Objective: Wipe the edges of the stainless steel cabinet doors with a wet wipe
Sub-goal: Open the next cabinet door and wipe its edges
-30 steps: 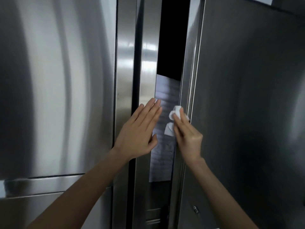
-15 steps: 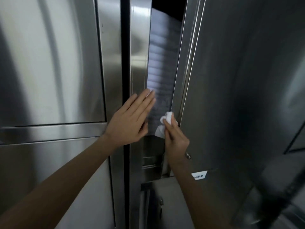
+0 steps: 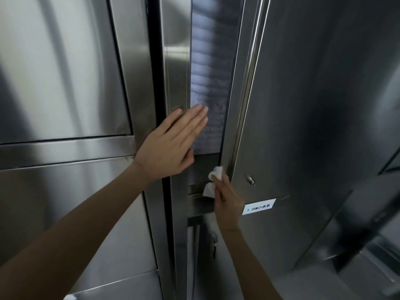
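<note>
**Wipe at the lower door edge**

My right hand [image 3: 227, 202], low in the centre of the frame, pinches the white wet wipe [image 3: 213, 180] and presses it against the inner edge of the open right cabinet door [image 3: 303, 105]. The wipe sits left of a small metal stud [image 3: 250, 180] and up-left of a white label [image 3: 258, 206]. My left hand [image 3: 171, 146], fingers straight and together, lies flat on the steel upright [image 3: 176, 61] mid-frame. Its fingertips reach over the gap where a pale ribbed stack [image 3: 208, 83] shows. The left door [image 3: 54, 72] fills the upper left.
</note>
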Demonstrator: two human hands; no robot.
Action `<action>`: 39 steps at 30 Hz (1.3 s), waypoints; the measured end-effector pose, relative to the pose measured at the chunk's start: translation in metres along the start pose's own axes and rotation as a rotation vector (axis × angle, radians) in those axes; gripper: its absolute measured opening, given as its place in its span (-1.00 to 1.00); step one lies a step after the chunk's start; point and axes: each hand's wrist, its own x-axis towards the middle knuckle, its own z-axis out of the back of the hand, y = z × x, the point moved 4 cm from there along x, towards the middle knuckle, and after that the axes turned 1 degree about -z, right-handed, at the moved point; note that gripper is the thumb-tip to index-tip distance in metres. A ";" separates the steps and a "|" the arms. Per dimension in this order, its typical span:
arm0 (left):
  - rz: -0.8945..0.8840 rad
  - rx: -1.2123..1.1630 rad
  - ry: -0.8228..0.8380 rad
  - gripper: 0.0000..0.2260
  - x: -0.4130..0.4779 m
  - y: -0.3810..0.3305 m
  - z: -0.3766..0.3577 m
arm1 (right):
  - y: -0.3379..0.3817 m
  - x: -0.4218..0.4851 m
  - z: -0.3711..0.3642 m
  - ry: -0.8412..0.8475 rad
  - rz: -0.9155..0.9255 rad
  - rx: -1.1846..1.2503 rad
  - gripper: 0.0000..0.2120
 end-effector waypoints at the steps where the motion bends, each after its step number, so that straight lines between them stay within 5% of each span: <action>1: -0.001 0.001 0.000 -0.45 0.000 0.000 0.000 | 0.000 0.003 0.002 0.008 -0.071 0.023 -0.75; 4: -0.001 0.014 -0.011 -0.45 0.000 -0.001 0.000 | 0.000 0.016 0.003 -0.038 -0.226 0.019 -0.70; 23: -0.002 0.043 -0.087 -0.51 0.001 -0.001 -0.003 | -0.018 -0.019 0.019 0.160 0.191 -0.239 -0.81; 39: -0.037 0.029 -0.128 -0.65 -0.001 -0.004 -0.005 | -0.029 -0.031 0.015 0.176 0.280 -0.366 -0.83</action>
